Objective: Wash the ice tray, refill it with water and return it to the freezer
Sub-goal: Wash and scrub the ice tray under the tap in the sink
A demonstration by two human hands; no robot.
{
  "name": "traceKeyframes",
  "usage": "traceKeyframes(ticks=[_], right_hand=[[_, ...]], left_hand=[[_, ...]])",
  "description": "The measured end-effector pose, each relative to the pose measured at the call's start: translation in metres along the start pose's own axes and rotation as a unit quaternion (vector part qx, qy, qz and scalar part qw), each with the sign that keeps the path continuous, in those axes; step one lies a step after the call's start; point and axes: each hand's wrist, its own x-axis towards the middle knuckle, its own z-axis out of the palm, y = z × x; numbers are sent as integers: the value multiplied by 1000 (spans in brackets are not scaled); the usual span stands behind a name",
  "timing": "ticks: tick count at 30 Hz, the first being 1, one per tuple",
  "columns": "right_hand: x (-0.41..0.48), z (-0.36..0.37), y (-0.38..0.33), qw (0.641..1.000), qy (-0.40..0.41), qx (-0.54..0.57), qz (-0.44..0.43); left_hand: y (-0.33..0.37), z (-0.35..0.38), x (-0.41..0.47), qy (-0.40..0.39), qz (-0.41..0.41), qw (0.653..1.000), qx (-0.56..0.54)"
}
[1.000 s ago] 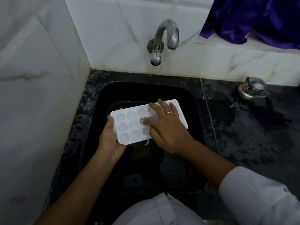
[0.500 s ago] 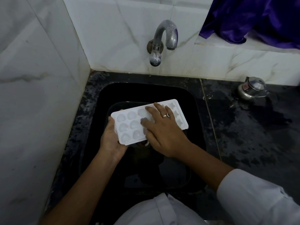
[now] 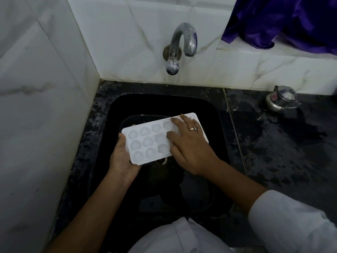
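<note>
1. Holding the white ice tray (image 3: 145,141) over the black sink (image 3: 216,114), the person was plainly still on the washing step, as I judged it. The tray was kept up above the basin, cells facing up and tilted a little.
2. The left hand (image 3: 122,157) gripped the tray's left end, with the thumb on the rim and the fingers curled underneath.
3. The right hand (image 3: 189,148) lay flat on the tray's right half. Its fingers (image 3: 173,123) were straight and spread across the cells, pressing rather than grasping, which read to me as rubbing.
4. The tap (image 3: 182,44) on the tiled wall above showed no stream, so I took it that rinsing and refilling were both still to come.
5. The next move, to my mind, called for freeing the right hand to turn on the tap. The left hand would then have to hold the tray level under the spout so the cells filled evenly.
6. A small steel pot (image 3: 280,99) stood on the wet counter (image 3: 273,152), well apart from the sink. A purple cloth (image 3: 282,21) hung over the ledge behind.
7. Against a second earlier, the right hand had slid a little toward the tray's right end, baring a bit more of the middle cells. The tray and the left hand's grip had scarcely shifted.
</note>
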Motion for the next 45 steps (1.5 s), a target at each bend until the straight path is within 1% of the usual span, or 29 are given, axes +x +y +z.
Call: traceKeyframes(ticks=[2, 7, 12, 17, 22, 26, 31, 32, 36, 41, 45], right_hand=[[-4, 0, 6, 1000, 5, -6, -8], [5, -3, 1, 999, 4, 15, 33], [-5, -1, 8, 1000, 5, -15, -3], [6, -4, 0, 999, 5, 13, 38], [-4, -4, 10, 1000, 4, -12, -3], [8, -6, 2, 999, 11, 20, 40], [-1, 1, 6, 1000, -6, -16, -2], [-2, 0, 9, 1000, -6, -17, -1], [9, -4, -1, 998, 8, 26, 49], [0, 1, 4, 1000, -4, -17, -1], [9, -4, 3, 999, 8, 16, 40]], left_hand=[[4, -4, 1, 8, -1, 1000, 9], [-1, 4, 0, -6, 1, 1000, 8], [9, -3, 3, -5, 5, 1000, 14], [-1, 7, 0, -8, 4, 1000, 10], [8, -3, 5, -5, 0, 1000, 11], [-2, 2, 5, -12, -4, 1000, 5], [8, -10, 8, -17, 4, 1000, 6], [9, -11, 8, -15, -1, 1000, 6], [0, -4, 7, -13, 9, 1000, 4], [11, -7, 7, -12, 9, 1000, 6], [1, -5, 7, -16, 10, 1000, 8]])
